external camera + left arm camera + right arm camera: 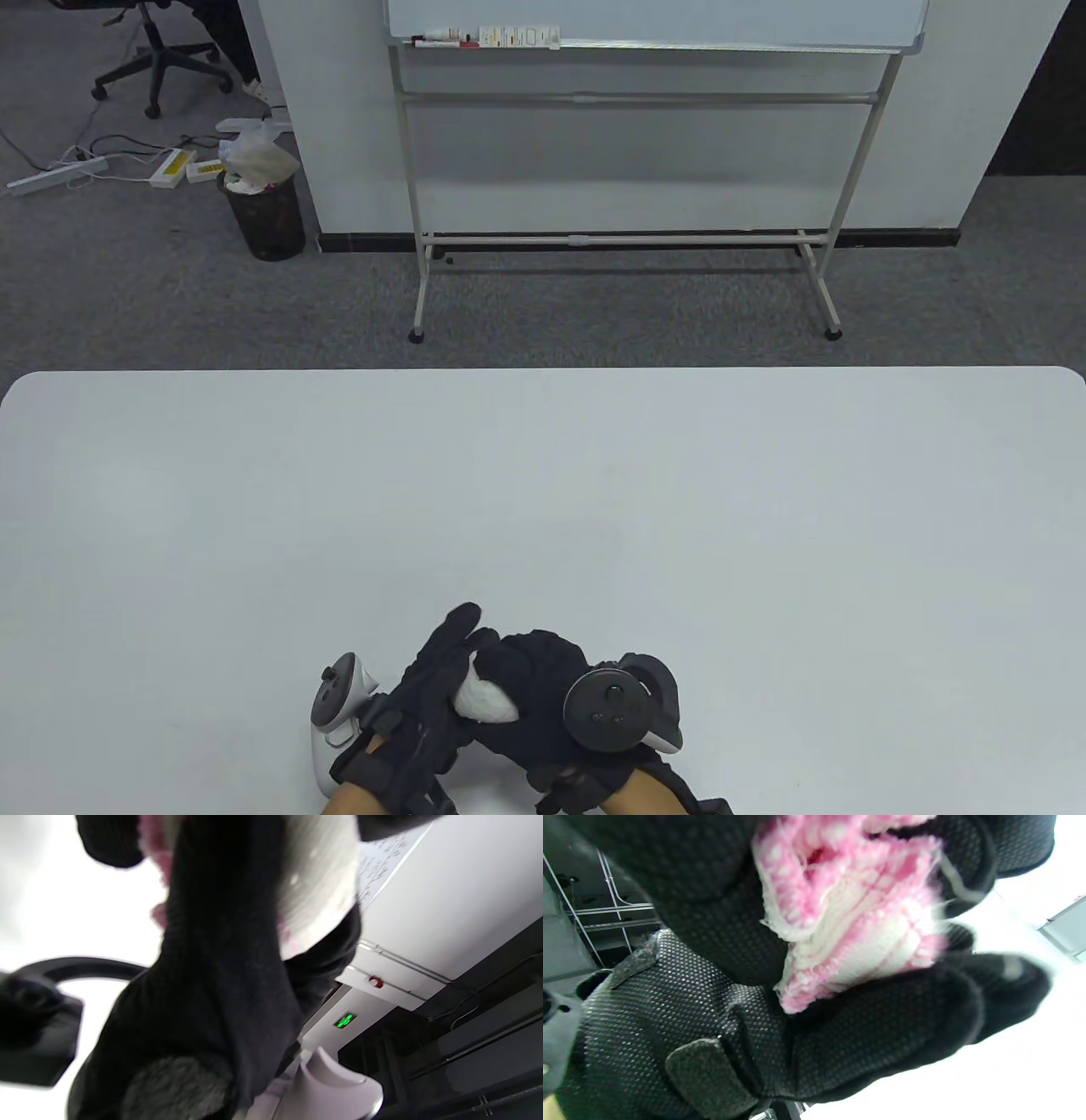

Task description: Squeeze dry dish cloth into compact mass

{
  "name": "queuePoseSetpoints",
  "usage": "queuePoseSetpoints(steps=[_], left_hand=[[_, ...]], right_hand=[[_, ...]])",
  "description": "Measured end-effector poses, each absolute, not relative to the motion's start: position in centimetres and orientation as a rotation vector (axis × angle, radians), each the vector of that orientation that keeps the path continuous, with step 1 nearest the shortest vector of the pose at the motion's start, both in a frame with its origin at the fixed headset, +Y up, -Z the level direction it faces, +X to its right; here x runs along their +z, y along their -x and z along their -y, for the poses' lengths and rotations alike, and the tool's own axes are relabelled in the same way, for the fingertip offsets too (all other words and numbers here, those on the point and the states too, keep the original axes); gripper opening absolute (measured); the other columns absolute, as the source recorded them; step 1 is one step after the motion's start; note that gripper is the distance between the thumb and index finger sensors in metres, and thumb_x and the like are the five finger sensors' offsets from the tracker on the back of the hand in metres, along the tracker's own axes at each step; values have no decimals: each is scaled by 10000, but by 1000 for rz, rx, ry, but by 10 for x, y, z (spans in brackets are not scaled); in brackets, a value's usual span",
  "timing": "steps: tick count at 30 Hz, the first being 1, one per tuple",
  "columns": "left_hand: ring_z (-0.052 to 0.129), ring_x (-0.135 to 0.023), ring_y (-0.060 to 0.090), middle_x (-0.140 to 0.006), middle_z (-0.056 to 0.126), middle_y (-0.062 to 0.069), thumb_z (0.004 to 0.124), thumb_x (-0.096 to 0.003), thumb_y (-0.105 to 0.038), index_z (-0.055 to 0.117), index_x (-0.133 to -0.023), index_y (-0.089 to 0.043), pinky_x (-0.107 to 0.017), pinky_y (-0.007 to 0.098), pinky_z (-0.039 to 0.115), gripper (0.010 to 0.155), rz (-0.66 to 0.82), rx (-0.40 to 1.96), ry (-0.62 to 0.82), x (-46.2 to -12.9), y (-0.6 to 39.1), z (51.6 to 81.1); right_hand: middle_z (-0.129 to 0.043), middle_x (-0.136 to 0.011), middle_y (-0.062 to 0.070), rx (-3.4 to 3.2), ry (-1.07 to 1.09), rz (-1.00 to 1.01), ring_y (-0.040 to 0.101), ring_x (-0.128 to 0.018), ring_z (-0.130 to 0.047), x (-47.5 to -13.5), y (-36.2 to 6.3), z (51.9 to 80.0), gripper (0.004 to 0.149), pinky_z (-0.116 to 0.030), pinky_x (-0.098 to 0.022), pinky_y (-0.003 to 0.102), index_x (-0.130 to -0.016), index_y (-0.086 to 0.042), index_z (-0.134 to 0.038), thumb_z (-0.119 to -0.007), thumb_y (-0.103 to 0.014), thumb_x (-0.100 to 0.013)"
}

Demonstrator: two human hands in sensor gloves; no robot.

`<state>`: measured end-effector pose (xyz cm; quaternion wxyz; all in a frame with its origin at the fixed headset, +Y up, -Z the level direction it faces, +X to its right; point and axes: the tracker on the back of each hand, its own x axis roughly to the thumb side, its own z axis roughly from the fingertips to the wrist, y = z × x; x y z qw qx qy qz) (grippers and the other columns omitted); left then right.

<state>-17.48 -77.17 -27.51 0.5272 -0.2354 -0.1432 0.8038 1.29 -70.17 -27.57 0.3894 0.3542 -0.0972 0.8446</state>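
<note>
The dish cloth [484,698] is a white and pink bundle pressed between both gloved hands near the table's front edge. My left hand [428,692] cups it from the left, fingers reaching up past it. My right hand [543,688] wraps over it from the right. Only a small white bulge of cloth shows in the table view. The right wrist view shows the crumpled pink-and-white cloth [857,916] gripped between black gloved fingers [903,1018]. In the left wrist view a white part of the cloth [318,891] shows behind a dark glove [220,984].
The white table [543,492] stretches ahead of the hands. Beyond its far edge stand a whiteboard on a stand [628,170] and a black waste bin [265,212] on grey carpet.
</note>
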Motion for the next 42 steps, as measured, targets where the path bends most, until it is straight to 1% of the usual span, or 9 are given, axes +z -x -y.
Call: queuePoseSetpoints(steps=[2,8,10,14,18,23,28,33,42], left_hand=[[575,-938,586,-1117,282,274,520,-612,-653,260,-1096,-185,-648,603,674,722,400,2026,652,-273,173,774],[373,-1039,509,-1119,56,209,463,-586,-753,61,-1074,-196,-706,623,546,843,536,2120,639,-270,162,768],[361,-1053,482,-1119,78,219,482,-581,-767,38,-1061,-183,-709,623,542,877,579,2106,662,-269,159,767],[384,-1077,434,-1155,142,165,560,-569,-781,-24,-1038,-223,-712,628,534,934,655,1982,627,-267,154,760],[450,-996,436,-1152,184,123,653,-550,-757,-72,-1008,-275,-671,565,602,984,640,1824,483,-267,153,753],[794,-744,377,-928,597,214,746,-505,-719,199,-1045,-206,-544,446,774,925,456,1749,271,-271,168,753],[985,-425,245,-668,857,164,807,-478,-697,443,-1004,-157,-300,337,895,837,371,1783,184,-276,182,755],[989,-305,239,-571,902,171,855,-482,-644,519,-990,-135,-212,335,888,794,421,1832,282,-283,192,752],[993,-306,240,-584,915,164,815,-485,-678,471,-1020,-118,-217,341,886,848,586,1673,489,-280,167,748]], right_hand=[[-639,-843,220,2115,-899,270,416,-629,-740,-274,-13,704,739,-522,-655,649,-912,-118,-595,-986,-472,-395],[-312,-1035,171,1980,-822,316,442,-796,-516,-276,-11,714,903,-275,-729,634,-1022,-199,-305,-794,-654,-416],[-236,-1072,131,2007,-798,359,406,-1015,-272,-277,-12,713,948,-194,-740,621,-1033,-221,-236,-714,-726,-388],[-185,-1110,105,1879,-704,286,378,-1064,-159,-279,-14,718,948,-144,-745,606,-1052,-239,-181,-486,-809,-359],[-172,-1146,48,1731,-615,165,310,-1083,-46,-279,-12,723,932,-65,-732,584,-1068,-246,-206,-424,-798,-349],[-191,-1149,78,1745,-649,23,313,-1075,-23,-276,-6,724,938,-13,-709,557,-1076,-178,-251,-464,-772,-382],[-198,-1147,115,1674,-710,-94,355,-1075,-53,-278,-6,721,929,-35,-702,590,-1081,-158,-256,-521,-751,-416],[-433,-1128,160,1643,-725,-1,436,-1074,-311,-279,-24,705,869,-206,-712,661,-1068,-133,-473,-650,-721,-453],[-292,-1158,98,1853,-949,79,376,-1113,-237,-269,-19,690,1093,-226,-723,689,-1086,-238,-220,-859,-723,-344]])
